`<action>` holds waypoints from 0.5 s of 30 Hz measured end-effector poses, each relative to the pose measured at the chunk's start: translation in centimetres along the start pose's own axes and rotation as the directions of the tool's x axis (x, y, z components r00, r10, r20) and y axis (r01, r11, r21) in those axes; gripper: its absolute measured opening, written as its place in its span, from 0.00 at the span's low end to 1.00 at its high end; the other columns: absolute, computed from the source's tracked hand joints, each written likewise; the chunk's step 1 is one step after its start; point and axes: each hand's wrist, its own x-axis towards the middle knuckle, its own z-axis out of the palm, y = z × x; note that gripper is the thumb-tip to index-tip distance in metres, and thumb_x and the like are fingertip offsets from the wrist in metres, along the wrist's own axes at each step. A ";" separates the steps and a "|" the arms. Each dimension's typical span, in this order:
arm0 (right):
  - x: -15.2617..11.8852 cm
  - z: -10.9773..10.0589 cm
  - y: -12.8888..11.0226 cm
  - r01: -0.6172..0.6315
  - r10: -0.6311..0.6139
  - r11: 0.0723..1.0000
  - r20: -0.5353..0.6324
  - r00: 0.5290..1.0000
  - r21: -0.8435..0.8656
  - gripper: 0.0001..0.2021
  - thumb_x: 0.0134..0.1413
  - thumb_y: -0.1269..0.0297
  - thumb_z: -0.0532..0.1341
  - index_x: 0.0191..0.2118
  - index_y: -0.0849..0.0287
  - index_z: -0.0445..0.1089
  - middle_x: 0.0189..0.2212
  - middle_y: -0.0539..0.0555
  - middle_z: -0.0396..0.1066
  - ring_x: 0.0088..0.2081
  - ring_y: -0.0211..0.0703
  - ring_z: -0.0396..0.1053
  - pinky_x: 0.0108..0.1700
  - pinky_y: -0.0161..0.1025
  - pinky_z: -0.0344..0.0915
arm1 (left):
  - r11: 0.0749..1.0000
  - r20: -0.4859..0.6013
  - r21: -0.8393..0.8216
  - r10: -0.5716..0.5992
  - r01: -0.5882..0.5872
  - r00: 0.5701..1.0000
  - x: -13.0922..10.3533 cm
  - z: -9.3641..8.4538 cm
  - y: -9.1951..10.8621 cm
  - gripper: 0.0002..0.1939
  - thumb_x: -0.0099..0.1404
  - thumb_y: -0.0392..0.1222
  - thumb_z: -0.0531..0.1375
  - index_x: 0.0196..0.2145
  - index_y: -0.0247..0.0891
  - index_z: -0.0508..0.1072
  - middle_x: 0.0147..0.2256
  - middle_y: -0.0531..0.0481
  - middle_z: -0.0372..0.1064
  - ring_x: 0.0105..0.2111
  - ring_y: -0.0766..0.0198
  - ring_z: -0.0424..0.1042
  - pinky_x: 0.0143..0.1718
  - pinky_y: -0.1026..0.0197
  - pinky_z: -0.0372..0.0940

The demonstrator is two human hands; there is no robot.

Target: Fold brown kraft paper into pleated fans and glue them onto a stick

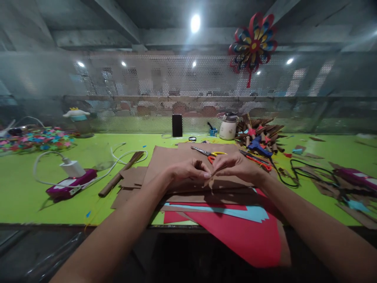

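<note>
My left hand [193,169] and my right hand [231,167] meet above a stack of brown paper [165,157]. Between their pinched fingertips is a small piece of brown paper [211,182], partly hidden by the fingers. Just behind my hands lie scissors [203,151] with red and yellow handles. Red paper [244,232] and light blue paper [253,213] stick out from under the brown stack toward me, with the red sheet hanging over the table edge.
A purple power strip [70,184] with a white charger and cable is at left, near a rolled brown paper tube [114,182]. Behind right stand a white bottle [228,127], a blue glue gun [259,146] and brown paper pieces [265,129]. Colourful stars [38,139] lie far left.
</note>
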 end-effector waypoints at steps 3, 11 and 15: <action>0.0 0.2 0.0 -0.025 0.026 0.999 -0.022 0.999 0.048 0.09 0.47 0.62 0.63 0.34 0.62 0.73 0.32 0.55 0.71 0.36 0.41 0.68 0.42 0.41 0.64 | 1.000 0.050 -0.007 -0.005 0.006 0.999 0.1 0.4 -0.1 0.17 0.48 0.47 0.65 0.32 0.30 0.74 0.25 0.49 0.67 0.23 0.70 0.60 0.25 0.65 0.53; 0.5 -0.4 1.5 -0.141 0.164 0.899 0.021 0.986 -0.416 0.12 0.52 0.61 0.57 0.35 0.63 0.73 0.30 0.53 0.72 0.33 0.40 0.66 0.36 0.36 0.62 | 0.966 -0.342 0.207 0.217 -0.152 0.914 0.2 -1.4 0.6 0.17 0.56 0.49 0.59 0.36 0.31 0.72 0.25 0.53 0.62 0.21 0.74 0.53 0.20 0.68 0.47; 0.9 0.0 2.8 -0.058 0.133 0.788 0.078 0.988 -0.613 0.12 0.54 0.66 0.54 0.38 0.61 0.73 0.32 0.53 0.73 0.32 0.40 0.66 0.35 0.35 0.61 | 0.889 -0.245 0.446 0.228 -0.099 0.942 0.5 -0.6 0.3 0.14 0.56 0.46 0.58 0.32 0.30 0.74 0.27 0.49 0.67 0.24 0.71 0.60 0.25 0.67 0.54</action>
